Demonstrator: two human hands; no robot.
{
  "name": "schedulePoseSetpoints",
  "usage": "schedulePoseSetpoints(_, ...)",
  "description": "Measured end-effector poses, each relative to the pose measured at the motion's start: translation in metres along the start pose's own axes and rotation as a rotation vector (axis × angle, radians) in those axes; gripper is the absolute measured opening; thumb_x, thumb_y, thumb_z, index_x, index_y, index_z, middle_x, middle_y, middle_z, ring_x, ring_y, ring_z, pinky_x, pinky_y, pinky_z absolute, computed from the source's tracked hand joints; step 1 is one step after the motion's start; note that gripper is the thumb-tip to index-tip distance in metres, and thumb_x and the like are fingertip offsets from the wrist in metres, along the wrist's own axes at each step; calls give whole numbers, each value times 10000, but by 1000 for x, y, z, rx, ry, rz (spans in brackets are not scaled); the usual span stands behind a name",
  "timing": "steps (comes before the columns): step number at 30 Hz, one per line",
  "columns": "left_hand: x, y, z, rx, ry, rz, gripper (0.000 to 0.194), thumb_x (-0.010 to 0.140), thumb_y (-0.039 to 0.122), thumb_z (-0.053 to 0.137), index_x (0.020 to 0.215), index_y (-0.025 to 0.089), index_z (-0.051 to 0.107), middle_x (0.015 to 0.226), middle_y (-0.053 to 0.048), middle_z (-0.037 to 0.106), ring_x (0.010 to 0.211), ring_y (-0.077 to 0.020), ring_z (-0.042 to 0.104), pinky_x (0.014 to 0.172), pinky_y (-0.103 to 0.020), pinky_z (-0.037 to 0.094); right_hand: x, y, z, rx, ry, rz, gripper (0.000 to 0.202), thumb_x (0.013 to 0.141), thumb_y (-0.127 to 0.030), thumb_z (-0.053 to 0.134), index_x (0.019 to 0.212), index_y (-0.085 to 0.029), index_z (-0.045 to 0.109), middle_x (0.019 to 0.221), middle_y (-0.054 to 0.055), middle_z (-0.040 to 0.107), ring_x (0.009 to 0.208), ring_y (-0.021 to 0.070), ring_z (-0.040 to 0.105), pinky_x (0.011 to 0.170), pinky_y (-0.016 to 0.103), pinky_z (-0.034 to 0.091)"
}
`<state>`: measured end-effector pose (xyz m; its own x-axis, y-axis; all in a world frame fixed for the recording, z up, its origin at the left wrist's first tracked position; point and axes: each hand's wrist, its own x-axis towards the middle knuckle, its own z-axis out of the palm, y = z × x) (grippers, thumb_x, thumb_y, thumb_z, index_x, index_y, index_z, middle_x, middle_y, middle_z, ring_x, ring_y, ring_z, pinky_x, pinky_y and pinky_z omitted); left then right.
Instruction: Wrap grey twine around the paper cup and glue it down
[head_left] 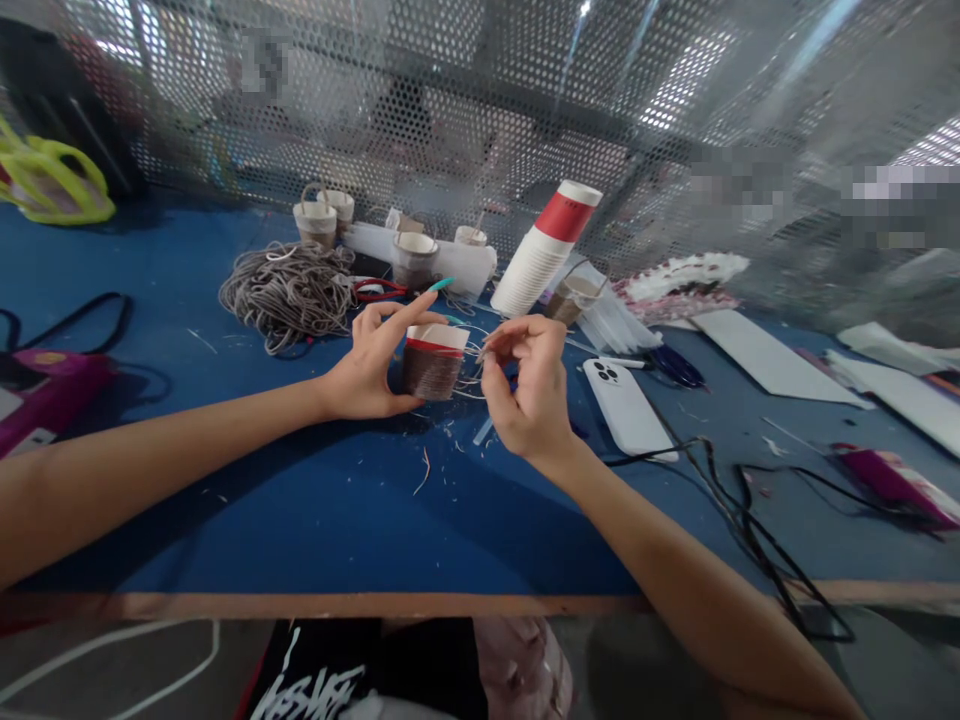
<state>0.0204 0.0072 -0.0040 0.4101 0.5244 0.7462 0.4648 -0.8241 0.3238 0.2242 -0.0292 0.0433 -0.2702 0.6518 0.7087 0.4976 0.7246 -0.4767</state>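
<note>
A paper cup [435, 365] with a white and red rim lies tilted on the blue table, its side wrapped in rows of grey-brown cord. My left hand [371, 360] grips it from the left, thumb low and fingers over the top. Just right of the cup, my right hand [529, 385] is closed in a pinch, fingertips at a thin pale cord [471, 352] that loops beside the cup. Behind the left hand sits a heap of grey cord [289, 290]. Red-handled pliers or scissors [381, 290] lie behind the cup.
A leaning stack of paper cups [544, 250] and several cord-wrapped cups [415, 258] stand at the back. To the right lie a white phone [628, 410], black cable [712, 470] and a purple glue gun or similar tool [892, 485]. A perforated metal screen [465, 110] closes the rear.
</note>
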Motion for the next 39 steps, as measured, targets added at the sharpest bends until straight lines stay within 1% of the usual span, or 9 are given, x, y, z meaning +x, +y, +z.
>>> schedulePoseSetpoints(5, 0, -1, -1, -17, 2, -36, 1065, 649, 267, 746, 1531, 254, 149, 1345, -101, 584, 1142, -317, 469, 980, -468, 326, 7, -4, -11, 239, -257, 196, 149, 858, -206, 431, 1003, -237, 451, 771, -26, 517, 531, 89, 437, 507, 269, 374)
schedulePoseSetpoints(8, 0, -1, -2, -37, -26, -46, 1019, 664, 277, 747, 1518, 244, 192, 1346, -107, 578, 1139, -314, 483, 995, -478, 351, 12, -8, -17, 244, -356, 190, 99, 897, -311, 462, 947, -232, 493, 565, -85, 415, 455, 83, 340, 466, 257, 307)
schedulePoseSetpoints(11, 1, -1, -2, -45, -20, -36, 967, 668, 270, 743, 1494, 228, 241, 1337, -110, 579, 1163, -317, 472, 1027, -492, 345, 15, -11, -23, 21, -344, 109, 150, 845, -331, 622, 828, -222, 521, 518, -109, 303, 448, 69, 290, 467, 252, 277)
schedulePoseSetpoints(16, 2, -4, -5, -87, -36, -26, 924, 659, 287, 760, 1459, 228, 302, 1336, -119, 584, 1194, -324, 481, 1043, -520, 362, 18, -13, -31, -174, -308, -32, 270, 858, -276, 650, 669, -215, 467, 552, -74, 385, 484, 71, 342, 499, 257, 302)
schedulePoseSetpoints(20, 4, -11, -8, -283, -136, -28, 1009, 651, 308, 791, 1496, 250, 242, 1388, -136, 549, 1273, -335, 499, 1070, -546, 398, 16, -13, -33, -113, -300, -41, 46, 922, -242, 565, 963, -236, 545, 577, -84, 395, 474, 85, 371, 497, 247, 340)
schedulePoseSetpoints(23, 5, -14, -7, -487, -156, -29, 1038, 664, 323, 802, 1509, 269, 200, 1413, -144, 527, 1320, -325, 514, 1102, -536, 421, 16, -12, -34, -134, -323, -76, 248, 952, -183, 492, 1192, -246, 511, 652, -60, 510, 538, 105, 490, 552, 256, 402)
schedulePoseSetpoints(26, 4, -14, -7, -619, -179, -58, 1046, 654, 348, 823, 1500, 301, 209, 1437, -145, 509, 1287, -320, 564, 1082, -520, 470, 18, -6, -35, -207, -306, -132, 166, 969, -201, 475, 1097, -246, 571, 741, -13, 612, 631, 132, 570, 612, 280, 438)
schedulePoseSetpoints(32, 1, -12, -7, -625, -182, -118, 1024, 653, 378, 826, 1490, 307, 239, 1436, -141, 506, 1291, -334, 563, 1079, -528, 484, 21, 6, -38, -241, -267, -207, 144, 975, -270, 506, 889, -247, 620, 649, -10, 598, 647, 156, 561, 618, 294, 436)
schedulePoseSetpoints(39, 2, -15, -5, -553, -100, -5, 906, 689, 367, 805, 1457, 334, 327, 1419, -118, 497, 1308, -332, 534, 1092, -536, 471, 19, 9, -37, -216, -274, -198, 144, 960, -295, 549, 845, -239, 617, 659, -16, 624, 609, 140, 553, 597, 286, 420)
